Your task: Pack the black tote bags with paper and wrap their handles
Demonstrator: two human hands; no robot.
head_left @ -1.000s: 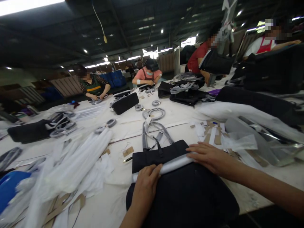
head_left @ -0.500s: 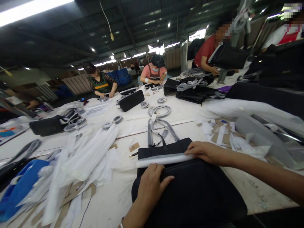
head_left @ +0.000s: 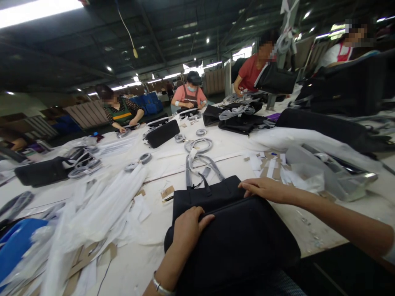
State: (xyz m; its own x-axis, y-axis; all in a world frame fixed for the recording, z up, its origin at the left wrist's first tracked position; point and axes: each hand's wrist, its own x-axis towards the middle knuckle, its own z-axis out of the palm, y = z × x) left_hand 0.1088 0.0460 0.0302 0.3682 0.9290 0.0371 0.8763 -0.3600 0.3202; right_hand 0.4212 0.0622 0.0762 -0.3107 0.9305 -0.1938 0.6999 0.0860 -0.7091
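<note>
A black handbag (head_left: 237, 242) lies before me at the table's near edge, partly over my lap. Its handles (head_left: 218, 172), wrapped in clear plastic, stretch away from me. My left hand (head_left: 187, 230) grips the raised edge of the bag's near part, fingers over the edge and thumb on the near side. At the bag's right side, my right hand (head_left: 263, 190) has its fingers bent round the corner of the edge. The undersides of the fingers are hidden. A thin black piece with a gold tip (head_left: 168, 199) lies just left of the bag.
White foam strips (head_left: 105, 201) and cardboard scraps (head_left: 92, 253) cover the left side. A blue object (head_left: 23, 242) lies at far left. Paper scraps (head_left: 268, 166) and a clear plastic box (head_left: 327, 172) are to the right. Across the white table (head_left: 166, 164), several co-workers handle black bags.
The white strip that lay across the bag no longer shows. The bag's near part has closed up toward the handles, and my right hand has moved from the strip to the edge.
</note>
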